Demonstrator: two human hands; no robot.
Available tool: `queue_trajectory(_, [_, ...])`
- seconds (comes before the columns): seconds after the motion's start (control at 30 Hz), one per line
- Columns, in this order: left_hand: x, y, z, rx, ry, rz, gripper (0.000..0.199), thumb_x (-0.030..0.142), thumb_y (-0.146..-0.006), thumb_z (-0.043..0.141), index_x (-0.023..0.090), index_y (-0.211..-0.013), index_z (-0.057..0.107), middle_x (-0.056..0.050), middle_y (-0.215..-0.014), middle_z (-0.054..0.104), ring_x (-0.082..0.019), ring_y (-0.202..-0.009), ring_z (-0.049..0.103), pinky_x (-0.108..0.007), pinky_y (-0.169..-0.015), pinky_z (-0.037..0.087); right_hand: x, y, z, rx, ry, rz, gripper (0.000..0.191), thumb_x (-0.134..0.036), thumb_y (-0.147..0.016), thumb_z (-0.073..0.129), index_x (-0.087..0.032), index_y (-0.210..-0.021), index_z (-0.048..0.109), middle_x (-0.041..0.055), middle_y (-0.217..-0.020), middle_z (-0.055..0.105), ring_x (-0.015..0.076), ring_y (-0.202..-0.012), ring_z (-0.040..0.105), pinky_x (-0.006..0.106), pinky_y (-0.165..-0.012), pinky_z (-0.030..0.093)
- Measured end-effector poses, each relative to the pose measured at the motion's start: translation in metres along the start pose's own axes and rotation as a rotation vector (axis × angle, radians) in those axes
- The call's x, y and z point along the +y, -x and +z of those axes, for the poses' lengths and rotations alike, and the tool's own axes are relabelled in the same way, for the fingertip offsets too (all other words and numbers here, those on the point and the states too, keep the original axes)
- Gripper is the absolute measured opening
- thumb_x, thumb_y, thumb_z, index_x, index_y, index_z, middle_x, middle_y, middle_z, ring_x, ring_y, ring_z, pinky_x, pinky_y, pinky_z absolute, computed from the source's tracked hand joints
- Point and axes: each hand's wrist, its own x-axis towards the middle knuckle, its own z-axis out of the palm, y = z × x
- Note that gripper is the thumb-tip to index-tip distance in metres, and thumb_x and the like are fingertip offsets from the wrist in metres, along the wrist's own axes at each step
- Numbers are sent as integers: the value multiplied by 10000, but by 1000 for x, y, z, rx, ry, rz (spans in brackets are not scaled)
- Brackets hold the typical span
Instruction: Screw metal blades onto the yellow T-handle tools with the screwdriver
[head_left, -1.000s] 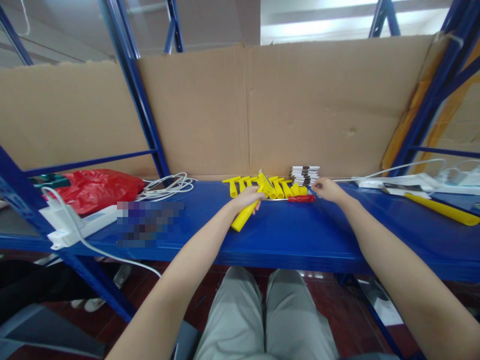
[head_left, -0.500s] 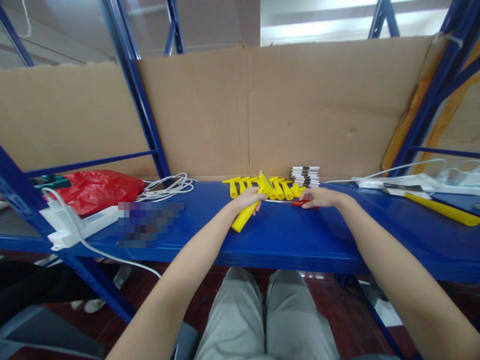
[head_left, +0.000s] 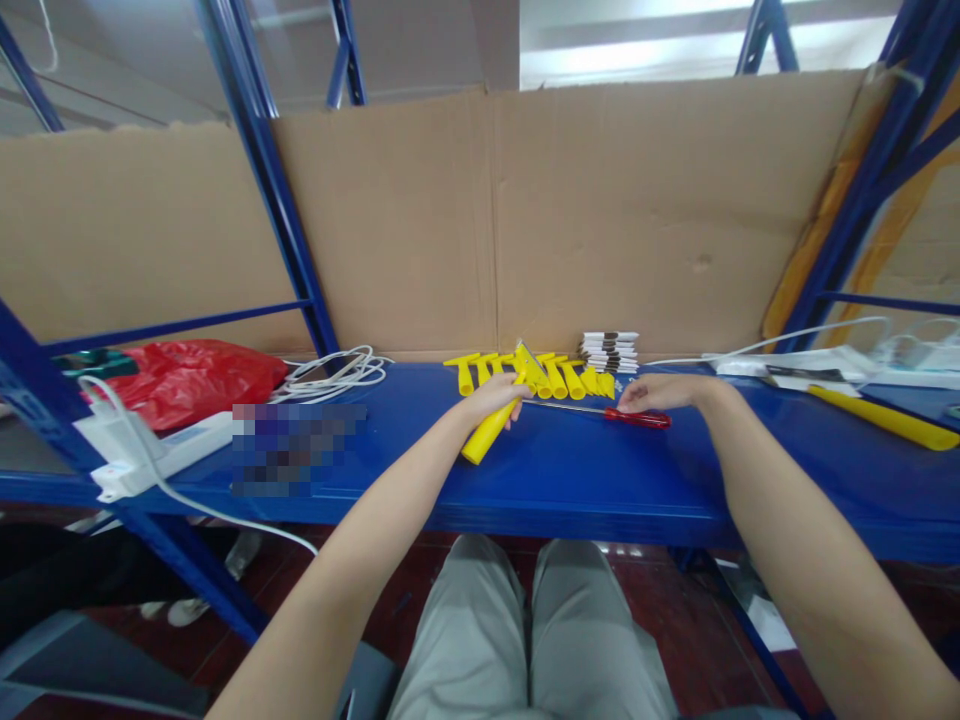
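My left hand [head_left: 496, 398] is wrapped round a yellow tool handle [head_left: 484, 437], its upper end tilted up toward the row of yellow pieces [head_left: 556, 382]. A screwdriver with a red handle [head_left: 649, 419] points left, its metal shaft reaching to my left hand. My right hand [head_left: 641, 393] has its fingers bent down at the front of that red handle, touching it or just behind it; the fingertips are too small to make out. Beside the yellow row, a stack of white packets [head_left: 610, 352] stands near my right hand.
On the left lie a red plastic bag [head_left: 202, 380], a coiled white cable [head_left: 337, 375] and a white power strip [head_left: 195, 442]. A long yellow piece [head_left: 889, 418] and another power strip [head_left: 802, 362] are at the right. Cardboard [head_left: 600, 220] stands behind the blue shelf [head_left: 600, 475].
My right hand has moved right, and the red screwdriver handle has slid right and shows more fully. My left hand keeps its hold on the yellow handle.
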Motion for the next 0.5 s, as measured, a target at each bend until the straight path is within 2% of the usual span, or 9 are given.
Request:
queue_trajectory(0.1, [-1,-5,2,-11,33,-7,106,152,-815,478,172,-714,500,49,-407,484,-102,-303,443,-200,-341,359,-1,-1,1,34,0,57,381,-542,-683,614,-178,-760,697,41,-730,687,182,-660,610,263,-572,463])
queue_trajectory(0.27, [2,-15,11,-94,67,-22,187,198,-843,485,161,-662,515,18,-455,533,-89,-312,443,-213,-343,342,-4,-2,2,100,-60,145,168,-307,-705,606,-148,-688,655,50,-705,668,146,-623,584,238,-570,449])
queue_trajectory(0.4, [20,-18,24,-117,118,-67,168,197,-847,492,146,-699,553,16,-463,531,-80,-332,437,-210,-362,341,-5,-3,3,258,-211,265,126,-173,-752,521,-135,-728,640,60,-703,671,113,-568,580,206,-533,429])
queue_trajectory(0.5, [36,-26,40,-130,230,-122,152,189,-860,472,120,-809,597,9,-484,534,-80,-366,445,-210,-403,373,-6,-3,2,375,-197,324,186,-99,-782,462,-108,-784,648,74,-729,680,92,-514,549,192,-484,392])
